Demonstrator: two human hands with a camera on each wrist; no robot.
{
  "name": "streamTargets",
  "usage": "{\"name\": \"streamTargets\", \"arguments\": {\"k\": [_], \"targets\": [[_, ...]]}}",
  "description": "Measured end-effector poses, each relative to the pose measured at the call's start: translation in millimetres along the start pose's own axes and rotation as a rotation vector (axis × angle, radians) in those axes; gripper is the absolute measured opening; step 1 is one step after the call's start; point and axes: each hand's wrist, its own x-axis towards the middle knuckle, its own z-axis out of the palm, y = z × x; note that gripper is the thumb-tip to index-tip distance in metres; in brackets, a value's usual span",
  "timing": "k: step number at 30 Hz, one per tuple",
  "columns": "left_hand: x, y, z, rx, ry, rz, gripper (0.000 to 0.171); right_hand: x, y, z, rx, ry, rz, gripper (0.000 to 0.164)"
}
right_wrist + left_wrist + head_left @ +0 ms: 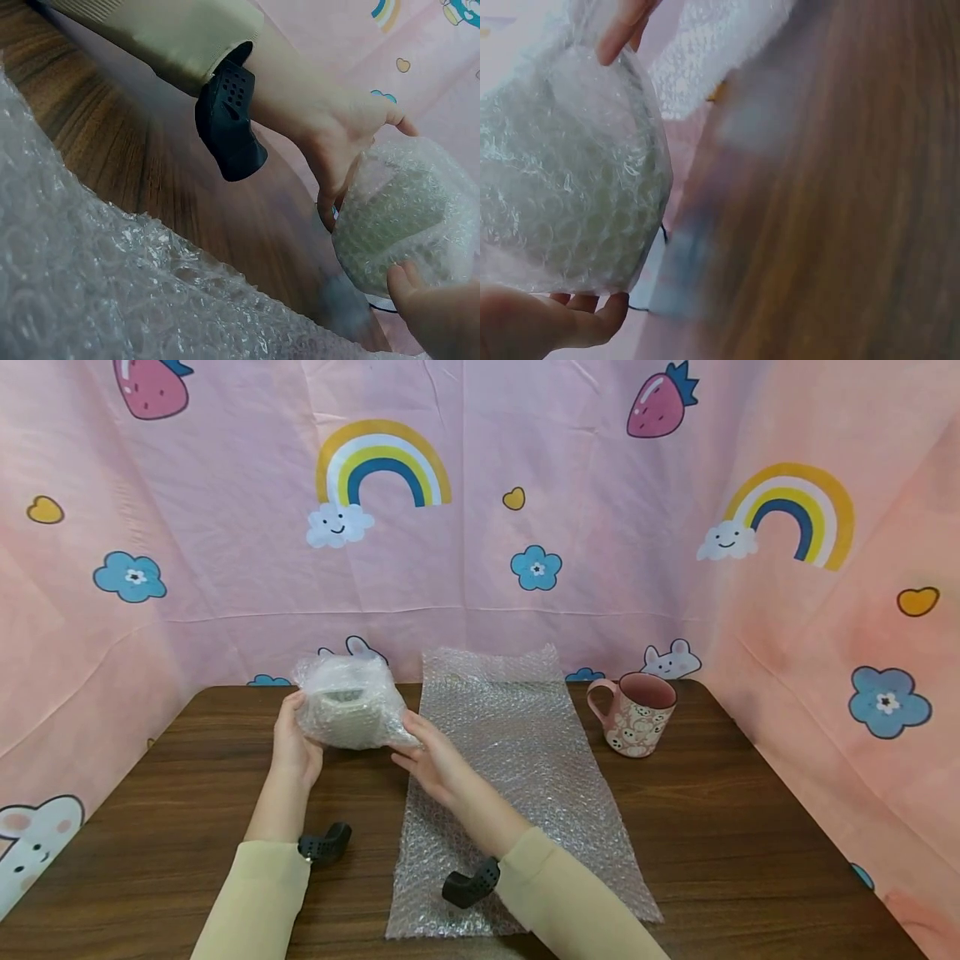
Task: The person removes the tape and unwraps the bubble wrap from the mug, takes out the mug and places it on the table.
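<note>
My left hand (pixel 296 747) holds a bubble-wrapped bundle (pixel 352 714) by its left side, above the far left of the table. Through the clear layers a pale green, rounded thing shows, with a darker oval near its top; its kind is blurred by the wrap. My right hand (pixel 437 766) grips the bundle's lower right corner, thumb on the near face and fingers lower down. In the left wrist view the bubbles of the wrapped bundle (pixel 570 202) show closely. In the right wrist view both hands are around the bundle (pixel 405 217).
A long sheet of bubble wrap (pixel 517 777) lies flat on the wooden table (pixel 720 843), partly under my right forearm. At the back right stands a pink patterned mug (pixel 637 727), handle to the left. A printed pink cloth (pixel 480 535) hangs behind and at the sides.
</note>
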Motion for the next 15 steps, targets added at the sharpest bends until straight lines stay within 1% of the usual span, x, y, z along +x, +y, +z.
{"name": "streamTargets", "arguments": {"k": [6,8,11,15], "targets": [[-4.7,4.1,15.7,0.038,-0.027,0.023,0.013,-5.7,-8.1,-5.8,-0.034,-0.024,-0.041,0.053],[-6.3,5.3,20.8,0.050,-0.031,0.013,0.011,-7.3,-11.7,-8.2,-0.042,-0.034,-0.061,0.052],[-9.0,7.5,27.9,0.094,-0.041,-0.010,0.005,-9.5,-16.9,-11.6,-0.042,-0.034,-0.080,0.051],[-13.0,9.9,37.9,0.127,-0.078,-0.015,0.004,-13.4,-25.3,-16.6,-0.052,-0.023,-0.099,0.052]]}}
